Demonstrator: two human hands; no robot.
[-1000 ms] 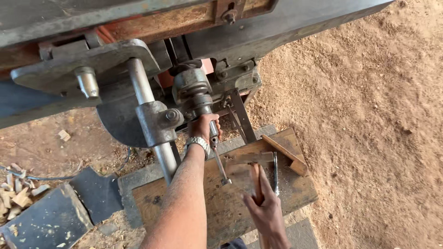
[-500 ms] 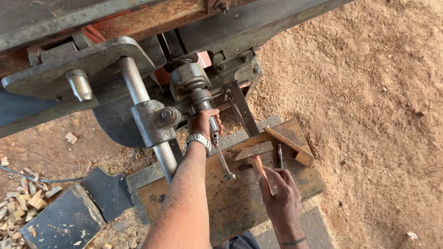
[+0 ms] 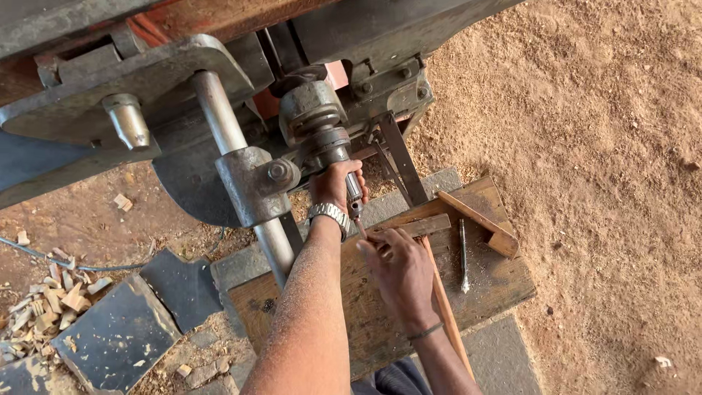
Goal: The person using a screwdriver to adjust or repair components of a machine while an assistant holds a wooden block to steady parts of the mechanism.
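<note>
My left hand [image 3: 333, 186], with a metal watch on the wrist, grips the chuck [image 3: 325, 143] of a heavy old iron machine [image 3: 219, 110]. A thin drill bit [image 3: 358, 219] sticks down out of the chuck. My right hand [image 3: 398, 274] rests on a worn wooden board [image 3: 504, 285], and its curled fingers close around the lower end of that bit. A long reddish wooden stick [image 3: 442, 307] lies along the right side of my right wrist. Whether the hand also touches the stick is hidden.
On the board lie a loose drill bit [image 3: 463, 256], a wooden wedge [image 3: 479, 216] and a short slat [image 3: 420, 225]. Dark stone slabs [image 3: 117, 336] and wood chips [image 3: 51, 303] are at the lower left. Sawdust-covered ground [image 3: 599, 146] spreads to the right. A steel column [image 3: 234, 161] stands left of my arm.
My right hand has moved up and left across the board, from the stick to the bit under the chuck. My left hand has stayed on the chuck.
</note>
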